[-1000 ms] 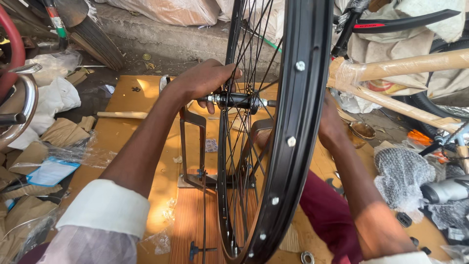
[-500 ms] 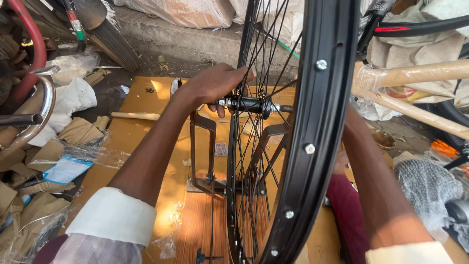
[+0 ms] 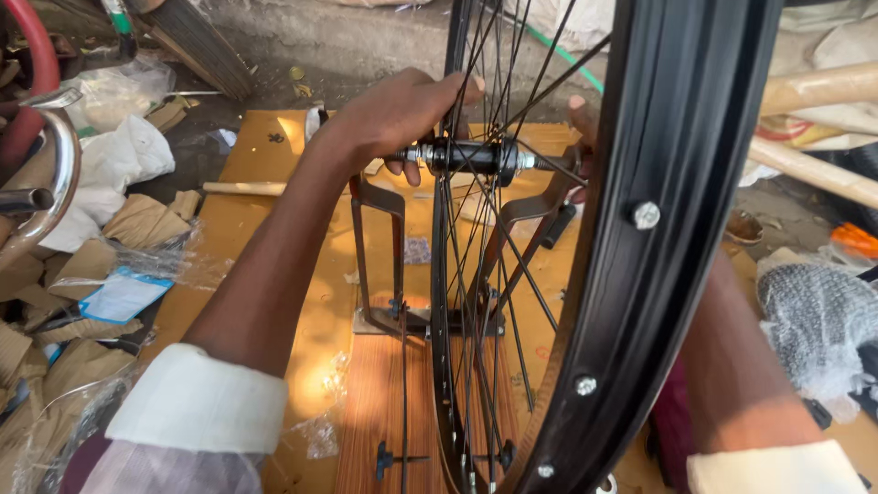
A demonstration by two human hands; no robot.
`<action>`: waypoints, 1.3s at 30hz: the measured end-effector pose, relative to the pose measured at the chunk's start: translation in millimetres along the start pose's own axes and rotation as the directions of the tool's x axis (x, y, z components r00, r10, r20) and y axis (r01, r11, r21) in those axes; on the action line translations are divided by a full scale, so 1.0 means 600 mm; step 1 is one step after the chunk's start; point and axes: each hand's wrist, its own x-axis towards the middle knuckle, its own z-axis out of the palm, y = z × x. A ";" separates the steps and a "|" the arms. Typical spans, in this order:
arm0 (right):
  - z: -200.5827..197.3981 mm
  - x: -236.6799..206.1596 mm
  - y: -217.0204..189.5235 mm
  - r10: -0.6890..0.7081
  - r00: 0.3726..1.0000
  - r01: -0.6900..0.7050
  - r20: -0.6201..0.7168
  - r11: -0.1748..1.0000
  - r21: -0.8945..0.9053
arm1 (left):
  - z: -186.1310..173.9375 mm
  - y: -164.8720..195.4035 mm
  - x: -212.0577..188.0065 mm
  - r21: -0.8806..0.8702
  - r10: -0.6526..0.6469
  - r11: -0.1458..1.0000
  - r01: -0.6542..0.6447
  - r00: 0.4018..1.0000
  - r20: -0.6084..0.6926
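A black bicycle wheel rim (image 3: 677,183) with thin spokes stands upright in front of me, its black hub (image 3: 471,157) at the top of a rusty metal truing stand (image 3: 380,247). My left hand (image 3: 393,114) grips the left end of the hub axle, fingers curled over it. My right hand (image 3: 578,123) is mostly hidden behind the rim and spokes; only fingertips show at the right end of the axle, apparently holding it. My right forearm (image 3: 741,366) runs down behind the rim.
The stand sits on a wooden board (image 3: 384,402) over yellow-brown sheeting (image 3: 265,155). Crumpled paper, cardboard and plastic (image 3: 101,238) lie to the left, with a chrome handlebar (image 3: 46,192). Wrapped frame tubes (image 3: 823,128) and bubble wrap (image 3: 814,320) lie to the right.
The view has moved closer and lower toward the hub, so the wheel fills more of the frame. Both hands stay at the axle ends on the stand.
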 end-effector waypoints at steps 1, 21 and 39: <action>0.004 -0.012 0.019 -0.042 0.997 0.044 -0.060 0.999 0.017 | -0.001 0.005 -0.002 0.004 0.016 1.000 -0.016 1.000 0.007; -0.023 0.015 0.037 0.067 0.990 -0.029 0.127 0.960 -0.277 | 0.002 -0.018 0.013 0.112 -0.017 0.993 0.025 0.997 -0.074; 0.072 -0.010 0.063 -0.002 0.979 0.093 -0.204 0.893 0.441 | 0.008 -0.101 -0.090 -0.137 -0.159 0.987 0.085 0.650 -0.743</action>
